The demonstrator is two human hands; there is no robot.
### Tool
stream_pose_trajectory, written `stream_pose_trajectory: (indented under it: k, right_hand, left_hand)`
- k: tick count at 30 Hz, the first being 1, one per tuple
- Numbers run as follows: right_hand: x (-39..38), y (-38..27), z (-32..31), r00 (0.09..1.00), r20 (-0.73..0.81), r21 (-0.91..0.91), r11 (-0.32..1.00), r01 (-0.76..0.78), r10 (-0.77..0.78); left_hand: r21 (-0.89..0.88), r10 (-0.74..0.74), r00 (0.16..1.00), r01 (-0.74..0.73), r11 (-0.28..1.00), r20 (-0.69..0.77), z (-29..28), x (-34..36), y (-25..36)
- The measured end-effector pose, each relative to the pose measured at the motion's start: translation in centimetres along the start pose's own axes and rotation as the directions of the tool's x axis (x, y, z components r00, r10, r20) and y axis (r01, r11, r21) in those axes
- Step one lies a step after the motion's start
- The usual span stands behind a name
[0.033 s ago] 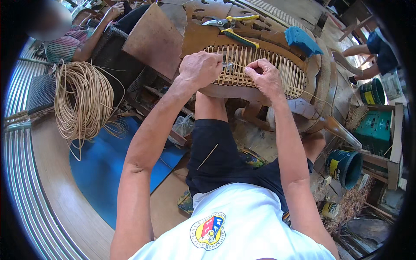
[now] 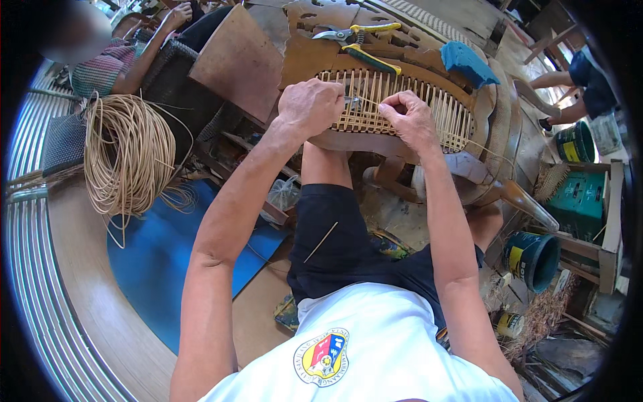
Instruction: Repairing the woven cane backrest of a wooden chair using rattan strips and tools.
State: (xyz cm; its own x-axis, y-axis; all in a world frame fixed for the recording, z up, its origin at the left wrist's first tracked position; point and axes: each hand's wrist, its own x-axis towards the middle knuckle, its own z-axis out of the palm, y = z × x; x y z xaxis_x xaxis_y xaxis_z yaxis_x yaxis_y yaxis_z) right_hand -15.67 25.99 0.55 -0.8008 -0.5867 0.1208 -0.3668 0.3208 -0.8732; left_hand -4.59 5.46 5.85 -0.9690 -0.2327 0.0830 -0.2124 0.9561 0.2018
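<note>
Right of a cane coil [image 2: 127,157], the person's left hand [image 2: 310,107] is clenched at the left end of a woven panel [image 2: 365,122]. The right hand [image 2: 410,119] curls over its middle; whether it grips anything cannot be told.

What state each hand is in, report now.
Left hand: closed; anything held is hidden.
Right hand: pinched closed at the cane weaving; any strand held can't be made out.

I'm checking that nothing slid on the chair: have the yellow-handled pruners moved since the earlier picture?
No. The yellow-handled pruners lie in the same spot against the carved wooden frame, with no visible shift either way.
</note>
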Motion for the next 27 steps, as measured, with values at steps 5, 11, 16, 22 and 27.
stream_pose_trajectory:
  k: [5,11,16,22,27]
  right_hand:
    - [0.4,0.4,-0.1,0.999,-0.027,0.002,1.000,0.030,-0.030]
    - [0.6,0.5,-0.1,0.999,-0.027,-0.033,0.999,0.039,-0.040]
    - [0.6,-0.2,0.2,0.998,-0.050,-0.054,0.998,0.034,-0.037]
    - [0.5,-0.6,1.6,0.980,-0.177,-0.170,0.984,0.059,-0.089]
    - [0.3,-1.7,2.5,0.968,-0.223,-0.185,0.980,0.075,-0.116]
  left_hand:
    - [0.030,-0.071,0.997,0.070,0.997,0.042,-0.4,0.3,1.2]
    - [-0.004,-0.060,0.996,0.061,0.998,0.066,-0.3,0.9,1.1]
    - [-0.063,0.012,0.999,-0.010,0.998,0.035,1.4,1.6,-0.8]
    - [-0.189,0.111,0.992,-0.121,0.974,-0.065,2.9,0.9,-1.8]
    - [-0.164,0.102,0.992,-0.114,0.980,-0.076,3.2,0.6,-1.8]
